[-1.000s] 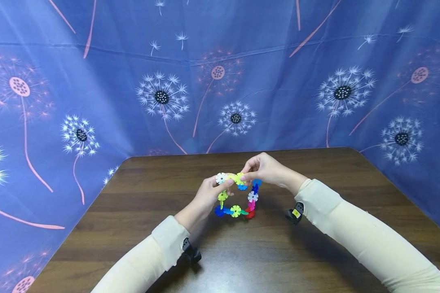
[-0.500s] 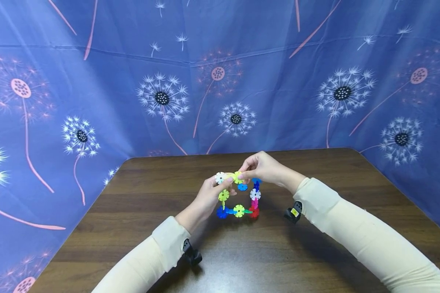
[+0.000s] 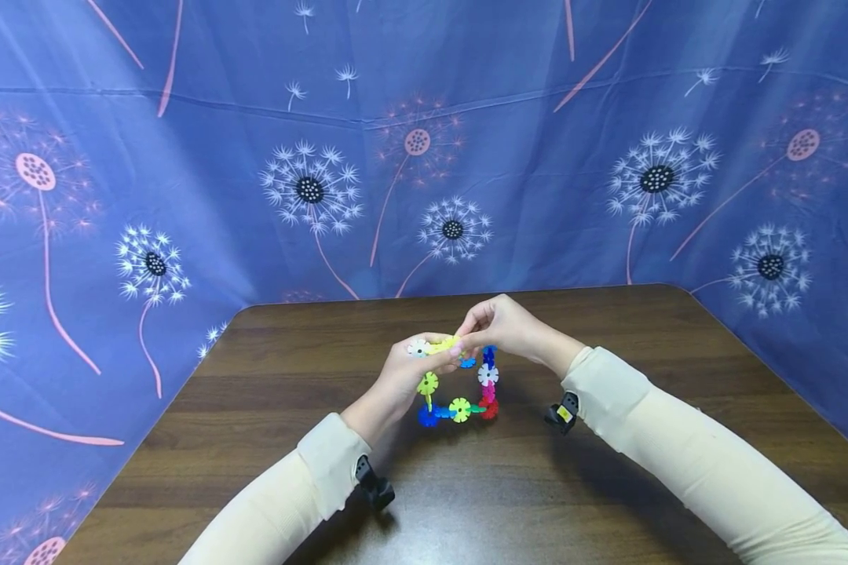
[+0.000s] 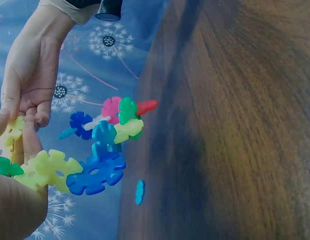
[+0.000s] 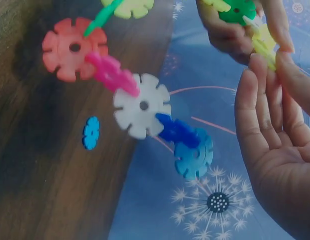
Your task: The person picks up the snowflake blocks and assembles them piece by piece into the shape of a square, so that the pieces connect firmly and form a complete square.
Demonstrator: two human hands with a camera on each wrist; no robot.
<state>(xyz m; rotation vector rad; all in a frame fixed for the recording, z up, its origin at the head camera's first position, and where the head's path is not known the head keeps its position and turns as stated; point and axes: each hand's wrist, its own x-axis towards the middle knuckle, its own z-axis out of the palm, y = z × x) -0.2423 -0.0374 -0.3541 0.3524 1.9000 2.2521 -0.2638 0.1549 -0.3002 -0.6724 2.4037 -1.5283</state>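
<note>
A chain of colourful plastic snowflake discs, bent into an incomplete square, hangs from my hands over the table. Its lower side includes a blue disc point(image 3: 428, 416), a yellow-green disc point(image 3: 459, 409) and a red disc point(image 5: 74, 48). My left hand point(image 3: 396, 377) grips the upper left corner near a white disc point(image 3: 418, 348). With thumb and fingertips, my right hand point(image 3: 514, 328) pinches a yellow disc point(image 5: 265, 40) at the end of the top side, close to the left thumb. On the right side, the chain ends in a light blue disc point(image 5: 194, 156), held by neither hand.
One loose blue disc point(image 5: 91, 133) lies on the brown wooden table point(image 3: 495, 486), beyond the chain in the head view. A blue cloth point(image 3: 551, 173) with dandelion prints hangs behind the table. Each wrist carries a black camera point(image 3: 376, 485).
The yellow disc between my hands has tilted from facing the head camera to nearly edge-on. My left hand has turned slightly, and the chain's upper left corner has shifted a little left.
</note>
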